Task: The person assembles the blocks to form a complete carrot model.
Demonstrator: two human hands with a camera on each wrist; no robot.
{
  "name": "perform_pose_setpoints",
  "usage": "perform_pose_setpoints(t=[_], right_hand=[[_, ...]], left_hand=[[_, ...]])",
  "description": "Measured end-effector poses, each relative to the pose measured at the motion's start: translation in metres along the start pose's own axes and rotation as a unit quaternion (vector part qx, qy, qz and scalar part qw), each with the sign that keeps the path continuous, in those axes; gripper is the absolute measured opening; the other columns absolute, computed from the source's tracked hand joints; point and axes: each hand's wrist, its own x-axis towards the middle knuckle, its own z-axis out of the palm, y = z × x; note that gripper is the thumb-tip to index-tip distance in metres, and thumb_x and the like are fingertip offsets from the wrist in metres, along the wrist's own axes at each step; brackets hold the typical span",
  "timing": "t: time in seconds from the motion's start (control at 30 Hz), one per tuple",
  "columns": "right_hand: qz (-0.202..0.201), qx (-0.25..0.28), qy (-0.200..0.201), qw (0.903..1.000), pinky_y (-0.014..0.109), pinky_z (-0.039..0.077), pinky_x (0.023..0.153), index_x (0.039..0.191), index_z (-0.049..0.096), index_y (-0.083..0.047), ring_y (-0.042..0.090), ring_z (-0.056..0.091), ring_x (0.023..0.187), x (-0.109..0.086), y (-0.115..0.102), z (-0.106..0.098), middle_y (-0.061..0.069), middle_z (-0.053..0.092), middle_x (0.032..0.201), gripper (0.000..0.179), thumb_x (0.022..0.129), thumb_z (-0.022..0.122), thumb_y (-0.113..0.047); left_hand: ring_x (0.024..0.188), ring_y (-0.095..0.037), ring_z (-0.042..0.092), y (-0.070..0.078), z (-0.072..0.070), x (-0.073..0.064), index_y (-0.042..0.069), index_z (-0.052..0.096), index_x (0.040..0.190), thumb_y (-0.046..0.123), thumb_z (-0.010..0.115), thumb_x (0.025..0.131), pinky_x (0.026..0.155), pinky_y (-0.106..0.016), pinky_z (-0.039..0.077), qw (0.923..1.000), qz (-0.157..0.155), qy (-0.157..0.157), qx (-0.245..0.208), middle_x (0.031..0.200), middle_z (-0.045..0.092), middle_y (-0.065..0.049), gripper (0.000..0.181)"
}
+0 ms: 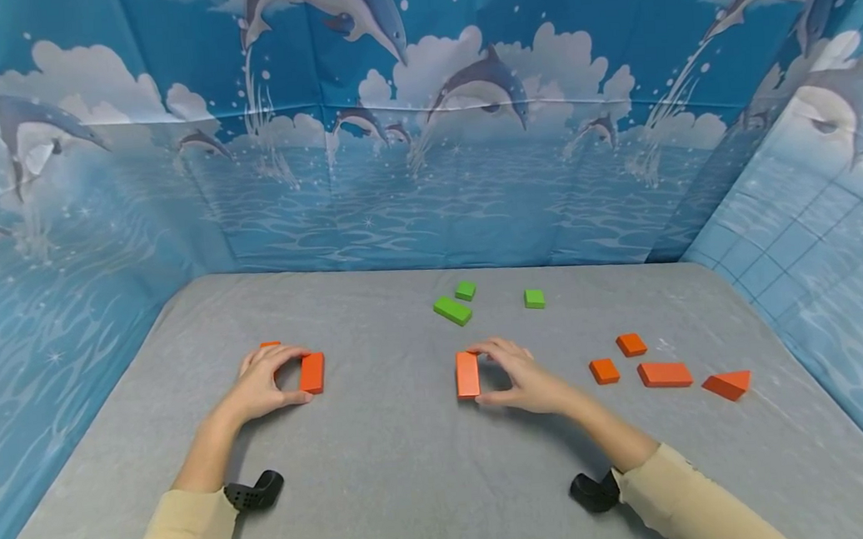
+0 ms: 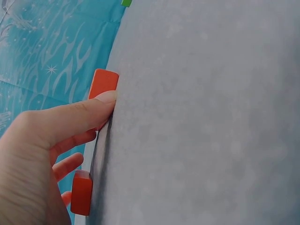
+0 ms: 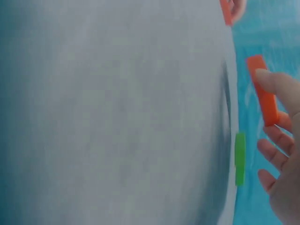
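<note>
My left hand (image 1: pixel 265 383) is on the left part of the grey table, its thumb and fingers pinching an orange rectangular block (image 1: pixel 313 373) by its two ends. Behind that hand another orange block (image 1: pixel 270 344) is mostly hidden; the left wrist view shows this second block (image 2: pixel 81 192) beside the lower fingers. Near the middle, my right hand (image 1: pixel 524 380) pinches another orange rectangular block (image 1: pixel 467 375) between thumb and fingers. In the right wrist view this block (image 3: pixel 262 91) appears above the table surface, the other fingers loosely curled below it.
Several green blocks (image 1: pixel 453 310) lie toward the back of the grey table (image 1: pixel 386 473). On the right are small orange blocks (image 1: pixel 631 345), an orange rectangular block (image 1: pixel 665 374) and an orange triangular block (image 1: pixel 728 385). A blue dolphin-print curtain (image 1: pixel 426 195) surrounds the table's back and sides.
</note>
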Motion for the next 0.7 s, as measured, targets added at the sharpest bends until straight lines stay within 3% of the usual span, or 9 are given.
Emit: perform_pose_setpoints(t=[0.37, 0.7], right_hand=[[0.048, 0.009, -0.037, 0.9981, 0.055, 0.031, 0.092, 0.135, 0.039, -0.008, 0.028, 0.044, 0.113, -0.030, 0.032, -0.021, 0.012, 0.039, 0.136, 0.065, 0.082, 0.068, -0.033], [0.051, 0.033, -0.047, 0.9970, 0.053, 0.031, 0.095, 0.135, 0.041, -0.013, 0.024, 0.042, 0.115, -0.041, 0.041, -0.023, 0.008, 0.042, 0.134, 0.063, 0.081, 0.069, -0.033]], left_hand=[[0.120, -0.039, 0.035, 0.001, 0.000, -0.001, 0.008, 0.056, 0.122, 0.036, 0.077, 0.068, 0.097, -0.060, 0.011, 1.0000, 0.002, 0.002, 0.002, 0.126, 0.050, -0.020, 0.064], [0.121, -0.039, 0.034, 0.001, -0.001, -0.001, 0.008, 0.055, 0.123, 0.037, 0.077, 0.068, 0.098, -0.060, 0.010, 1.0000, -0.001, -0.002, 0.001, 0.127, 0.050, -0.018, 0.065]])
